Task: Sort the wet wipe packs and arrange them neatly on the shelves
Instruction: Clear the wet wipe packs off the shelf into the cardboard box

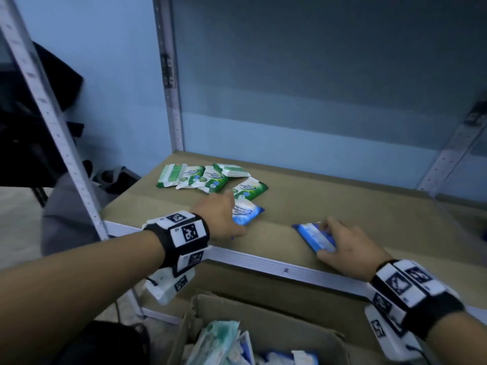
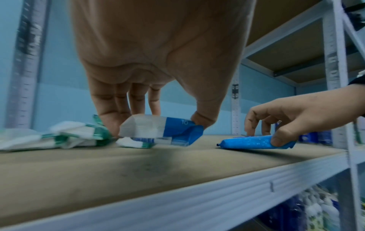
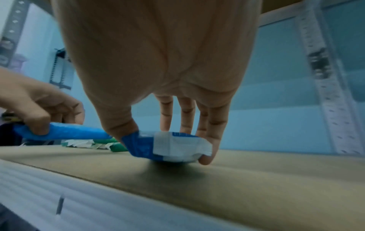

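Fingers (image 2: 110, 115) of left hand (image 1: 220, 218) curled over a blue pack (image 1: 246, 212), thumb pinching its near corner, pack tilted partly off the shelf board (image 1: 342, 206). Fingers (image 3: 209, 131) of right hand (image 1: 347, 248) curled round a second blue pack (image 1: 317, 237), thumb at one end and fingertips at the other, pack low on the board, right of the first and apart from it.

Green packs (image 1: 210, 177) scattered loosely behind and left of the first blue pack, the nearest one touching or just under it. Cardboard box (image 1: 263, 320) below the shelf's front rail (image 1: 263, 262), more packs inside. Upright posts at the back corners of the shelf; dark bag on the floor, left of the shelf.

Likely trouble: soft, slippery film sliding out of a corner pinch, dropping the left pack onto the green ones and knocking them further askew. Possible mixing of colours too, with blue sitting hard against green. Risk of the right pack going over the rail into the box, being close to the edge. Green clutter blocking a tidy row at the back left until straightened.
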